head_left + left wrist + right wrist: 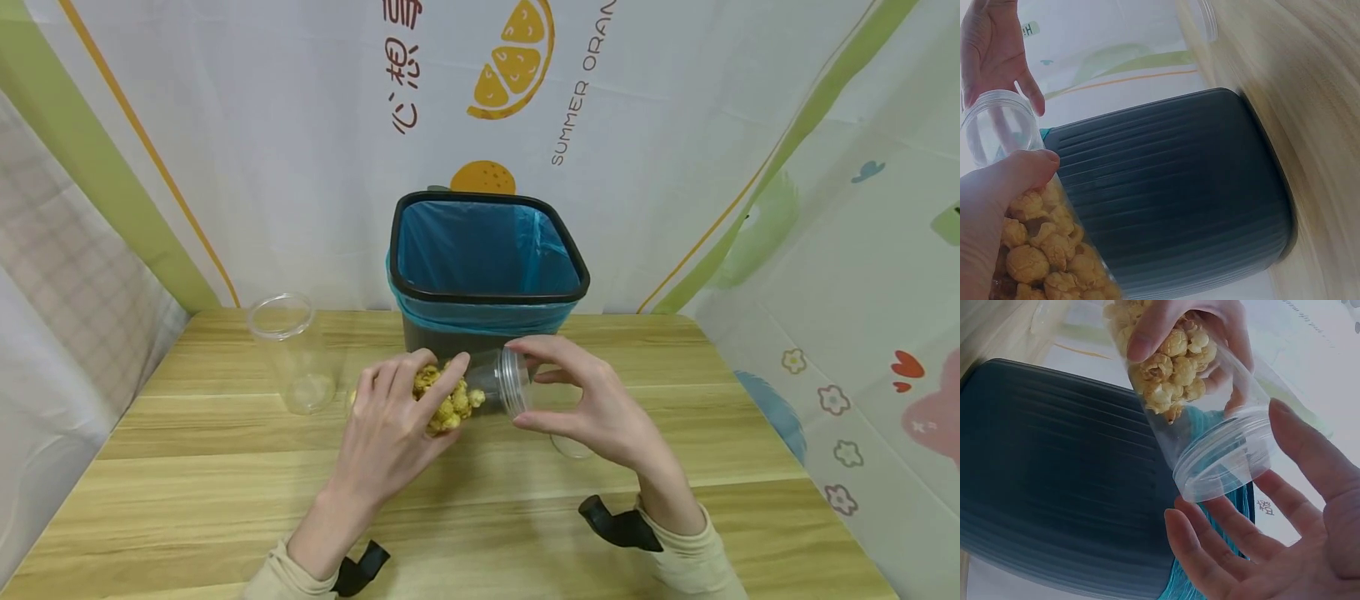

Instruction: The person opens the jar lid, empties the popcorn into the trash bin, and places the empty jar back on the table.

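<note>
A clear plastic jar of golden popcorn [450, 408] lies on its side in the air, in front of the bin. My left hand [393, 412] grips its body, thumb and fingers on opposite sides. The popcorn [1172, 369] sits toward the left end, leaving the right part bare. At the right is the jar's clear ridged end [1229, 456]; whether a lid covers it I cannot tell. Around that end my right hand [592, 400] is spread, thumb and index tips close to its edge. In the left wrist view, the right hand's fingers [997, 44] look loose beyond the jar.
A dark ribbed bin [1172, 194] with a blue liner [480, 242] stands at the table's back. On the left is a tall clear container [288, 358]. A clear round edge [572, 450] shows below the right hand. Printed curtains [315, 150] hang behind the wooden table [225, 500].
</note>
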`<state>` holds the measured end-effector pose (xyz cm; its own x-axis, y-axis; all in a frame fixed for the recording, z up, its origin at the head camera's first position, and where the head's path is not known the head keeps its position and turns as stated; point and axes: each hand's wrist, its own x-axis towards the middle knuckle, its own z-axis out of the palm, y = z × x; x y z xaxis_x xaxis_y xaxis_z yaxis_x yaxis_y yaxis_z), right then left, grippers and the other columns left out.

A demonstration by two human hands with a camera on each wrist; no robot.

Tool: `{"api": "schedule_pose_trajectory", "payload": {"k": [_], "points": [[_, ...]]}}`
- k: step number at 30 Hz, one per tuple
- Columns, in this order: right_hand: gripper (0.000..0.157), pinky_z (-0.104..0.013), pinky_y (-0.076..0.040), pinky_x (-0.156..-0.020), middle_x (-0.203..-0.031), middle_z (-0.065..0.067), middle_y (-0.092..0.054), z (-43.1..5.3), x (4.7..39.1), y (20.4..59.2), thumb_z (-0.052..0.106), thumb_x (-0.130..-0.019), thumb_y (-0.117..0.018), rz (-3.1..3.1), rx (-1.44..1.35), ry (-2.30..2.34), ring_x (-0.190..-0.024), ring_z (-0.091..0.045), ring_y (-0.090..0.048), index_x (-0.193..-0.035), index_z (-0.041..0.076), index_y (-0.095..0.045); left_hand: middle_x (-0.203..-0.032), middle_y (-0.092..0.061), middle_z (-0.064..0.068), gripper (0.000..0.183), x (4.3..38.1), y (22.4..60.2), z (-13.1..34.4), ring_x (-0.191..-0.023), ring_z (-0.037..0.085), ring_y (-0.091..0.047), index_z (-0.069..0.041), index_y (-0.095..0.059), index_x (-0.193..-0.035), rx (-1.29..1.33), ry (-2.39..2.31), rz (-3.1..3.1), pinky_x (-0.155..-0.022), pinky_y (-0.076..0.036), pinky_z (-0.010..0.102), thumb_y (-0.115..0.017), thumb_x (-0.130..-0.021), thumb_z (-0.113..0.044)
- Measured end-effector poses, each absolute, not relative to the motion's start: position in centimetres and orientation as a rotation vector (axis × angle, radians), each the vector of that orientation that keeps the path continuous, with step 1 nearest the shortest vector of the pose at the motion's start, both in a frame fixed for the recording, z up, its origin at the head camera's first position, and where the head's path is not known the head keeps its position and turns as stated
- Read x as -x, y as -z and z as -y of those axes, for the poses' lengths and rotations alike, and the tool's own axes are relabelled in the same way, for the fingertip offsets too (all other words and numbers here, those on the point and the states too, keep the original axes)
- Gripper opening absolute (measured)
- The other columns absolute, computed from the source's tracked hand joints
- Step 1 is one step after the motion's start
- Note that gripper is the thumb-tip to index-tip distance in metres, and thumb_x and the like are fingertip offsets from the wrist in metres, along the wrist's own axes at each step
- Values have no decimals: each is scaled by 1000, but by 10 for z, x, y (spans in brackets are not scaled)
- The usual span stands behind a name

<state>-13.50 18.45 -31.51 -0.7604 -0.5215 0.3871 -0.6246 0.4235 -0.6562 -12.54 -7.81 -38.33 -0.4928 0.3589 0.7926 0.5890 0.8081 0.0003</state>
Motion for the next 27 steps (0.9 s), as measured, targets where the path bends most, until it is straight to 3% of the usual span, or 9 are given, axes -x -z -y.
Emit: {"api": "schedule_pose_trajectory", "payload": {"k": [6, 12, 18, 27], "points": [[77, -40, -59, -98, -148, 0, -58, -185, 136, 316, 11, -77, -90, 2515, -1054, -1276, -131, -21, -59, -145, 21, -56, -126, -58, 13, 94, 125, 382, 78, -110, 31, -56, -24, -54, -146, 699, 334, 2150, -91, -49, 48, -96, -64, -40], [75, -41, -59, -98, -148, -1, -58, -185, 135, 315, 12, -79, -88, 2522, -1045, -1267, -130, -20, -59, -146, 20, -55, -125, -58, 13, 94, 126, 383, 79, -110, 31, -56, -24, -54, -146, 695, 335, 2135, -90, -49, 48, -96, -64, -42], [76, -34, -59, -98, -149, -2, -57, -186, 132, 314, 10, -81, -87, 2523, -1035, -1274, -128, -16, -60, -148, 20, -53, -126, -58, 14, 94, 125, 382, 80, -110, 31, -56, -24, -54, -146, 692, 342, 2139, -91, -49, 49, -96, -65, -42], [75, -36, -59, -98, -148, -2, -57, -189, 132, 315, 10, -85, -83, 2556, -986, -1318, -127, -15, -60, -152, 17, -50, -126, -58, 14, 92, 124, 380, 80, -111, 31, -57, -24, -54, -147, 696, 345, 2141, -91, -50, 49, -95, -66, -41]]}}
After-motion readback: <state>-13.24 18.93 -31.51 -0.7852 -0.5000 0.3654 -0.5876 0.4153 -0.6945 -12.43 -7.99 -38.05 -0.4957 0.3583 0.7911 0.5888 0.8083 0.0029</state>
